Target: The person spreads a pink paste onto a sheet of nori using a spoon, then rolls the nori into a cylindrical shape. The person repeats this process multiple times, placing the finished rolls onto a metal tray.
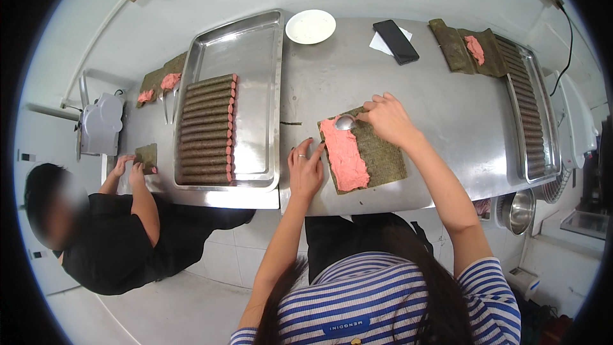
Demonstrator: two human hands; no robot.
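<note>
A dark green seaweed sheet (386, 160) lies flat on the steel table in front of me. Pink paste (345, 156) covers a wide band along its left part, and the right part is bare. My right hand (388, 118) grips a metal spoon (345, 123), whose bowl rests on the paste near the sheet's far edge. The fingers wrap round the handle and mostly hide it. My left hand (306, 169), with a ring on one finger, is at the sheet's left edge. Its fingers are stretched out and hold nothing.
Left of me stands a large steel tray (258, 108) with a row of seaweed rolls (205, 131). Beyond it a co-worker's hands (131, 169) handle a small sheet. A white bowl (310, 27), a black phone (396, 41) and a paste-topped seaweed sheet (452, 51) lie farther back. More rolls (520, 102) fill a right-hand tray.
</note>
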